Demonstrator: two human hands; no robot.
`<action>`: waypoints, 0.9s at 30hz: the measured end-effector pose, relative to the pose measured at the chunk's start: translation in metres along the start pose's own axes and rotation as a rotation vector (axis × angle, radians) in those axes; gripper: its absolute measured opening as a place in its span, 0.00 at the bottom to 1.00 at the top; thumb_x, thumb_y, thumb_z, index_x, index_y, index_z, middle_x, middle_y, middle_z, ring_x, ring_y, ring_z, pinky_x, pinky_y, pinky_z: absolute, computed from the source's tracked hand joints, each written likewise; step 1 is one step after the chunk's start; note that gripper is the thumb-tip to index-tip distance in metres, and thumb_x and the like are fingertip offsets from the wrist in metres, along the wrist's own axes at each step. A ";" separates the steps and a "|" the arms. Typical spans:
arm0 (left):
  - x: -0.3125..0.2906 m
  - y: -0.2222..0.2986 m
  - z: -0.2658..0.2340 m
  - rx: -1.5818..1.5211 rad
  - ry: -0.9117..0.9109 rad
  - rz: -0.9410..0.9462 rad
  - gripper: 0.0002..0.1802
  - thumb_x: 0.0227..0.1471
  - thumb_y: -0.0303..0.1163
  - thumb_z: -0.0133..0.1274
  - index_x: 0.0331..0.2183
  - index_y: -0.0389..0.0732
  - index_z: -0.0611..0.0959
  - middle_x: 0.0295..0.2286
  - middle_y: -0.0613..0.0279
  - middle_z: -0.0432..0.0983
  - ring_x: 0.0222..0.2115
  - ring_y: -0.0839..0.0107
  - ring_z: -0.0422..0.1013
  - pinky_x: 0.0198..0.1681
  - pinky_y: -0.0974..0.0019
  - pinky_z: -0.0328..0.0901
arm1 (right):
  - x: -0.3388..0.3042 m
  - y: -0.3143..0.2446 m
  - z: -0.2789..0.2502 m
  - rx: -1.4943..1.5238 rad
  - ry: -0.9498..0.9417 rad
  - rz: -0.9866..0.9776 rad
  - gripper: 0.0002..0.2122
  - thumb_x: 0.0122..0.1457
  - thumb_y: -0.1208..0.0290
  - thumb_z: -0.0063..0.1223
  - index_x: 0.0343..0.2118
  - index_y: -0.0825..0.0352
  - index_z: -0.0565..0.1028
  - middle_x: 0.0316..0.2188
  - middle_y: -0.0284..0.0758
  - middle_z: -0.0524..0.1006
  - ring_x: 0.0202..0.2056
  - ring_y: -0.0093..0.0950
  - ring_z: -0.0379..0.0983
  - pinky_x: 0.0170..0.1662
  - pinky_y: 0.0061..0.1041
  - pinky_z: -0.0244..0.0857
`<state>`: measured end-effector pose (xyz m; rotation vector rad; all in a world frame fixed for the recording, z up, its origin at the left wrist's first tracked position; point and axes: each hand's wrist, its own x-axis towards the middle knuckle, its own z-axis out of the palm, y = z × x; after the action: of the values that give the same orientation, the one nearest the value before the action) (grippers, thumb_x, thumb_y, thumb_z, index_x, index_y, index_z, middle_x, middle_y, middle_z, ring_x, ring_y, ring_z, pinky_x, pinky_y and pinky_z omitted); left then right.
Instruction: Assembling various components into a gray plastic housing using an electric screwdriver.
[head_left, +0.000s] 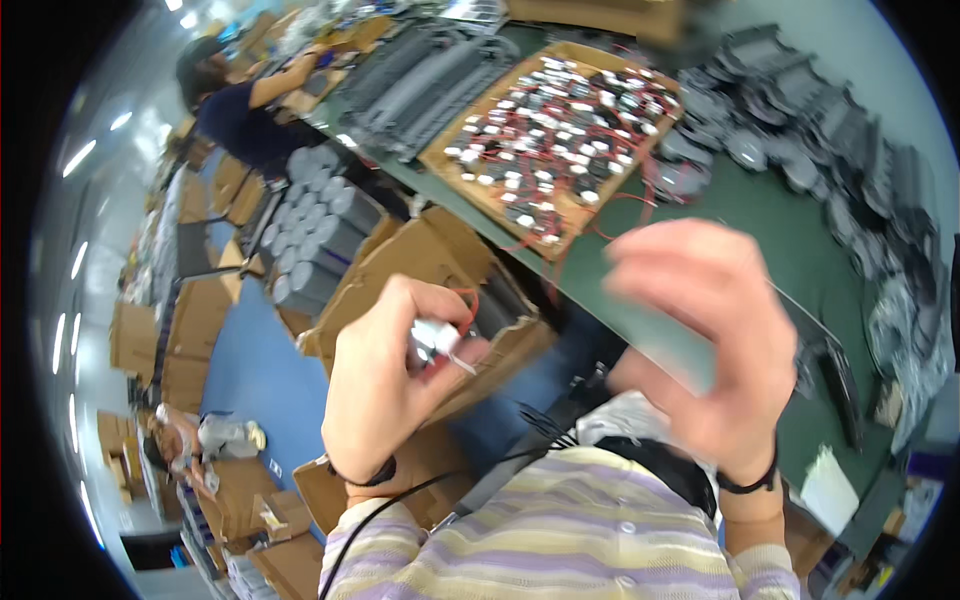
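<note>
My left hand point(375, 385) is closed around a small white-and-silver part with red wires point(433, 338), held in front of an open cardboard box. A thin white strand sticks out by my thumb. My right hand point(705, 340), blurred by motion, hangs over the green table edge with its fingers curved and a gap between them and the thumb; nothing shows in it. Ahead of both hands, a shallow cardboard tray point(572, 222) holds a heap of similar small white and black parts with red wires.
The cardboard box point(370, 275) has dark grey tubes inside. Long grey housings point(425, 85) lie beyond the tray, and a row of curved grey shells point(810, 110) lines the right of the green table point(735, 240). A co-worker point(245, 110) works at the far left; another person point(200, 440) is lower left.
</note>
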<state>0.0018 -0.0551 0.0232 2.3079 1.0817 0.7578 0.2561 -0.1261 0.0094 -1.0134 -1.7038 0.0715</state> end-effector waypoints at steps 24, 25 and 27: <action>0.029 0.170 0.268 -0.482 -0.800 0.715 0.47 0.42 0.43 0.73 0.58 0.39 0.67 0.34 0.54 0.82 0.31 0.52 0.79 0.33 0.55 0.72 | -0.228 -0.076 -0.177 0.027 0.432 1.208 0.13 0.70 0.62 0.51 0.40 0.68 0.78 0.25 0.32 0.77 0.20 0.21 0.70 0.23 0.19 0.63; 0.037 0.167 0.271 -0.367 -0.621 0.760 0.52 0.38 0.46 0.74 0.61 0.40 0.69 0.43 0.56 0.80 0.40 0.57 0.77 0.43 0.57 0.71 | -0.238 -0.082 -0.193 0.045 0.605 1.134 0.16 0.72 0.59 0.45 0.40 0.68 0.77 0.23 0.29 0.73 0.18 0.17 0.63 0.20 0.17 0.56; 0.057 0.154 0.278 -0.173 -0.382 0.787 0.55 0.29 0.41 0.77 0.60 0.41 0.72 0.52 0.53 0.74 0.52 0.53 0.70 0.59 0.51 0.61 | -0.255 -0.093 -0.226 0.184 0.902 0.847 0.19 0.75 0.55 0.38 0.43 0.67 0.75 0.20 0.24 0.65 0.16 0.12 0.52 0.16 0.14 0.44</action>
<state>0.2964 -0.1492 -0.0685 2.5593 -0.0858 0.5923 0.3946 -0.4465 -0.0471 -1.2945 -0.3899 0.2656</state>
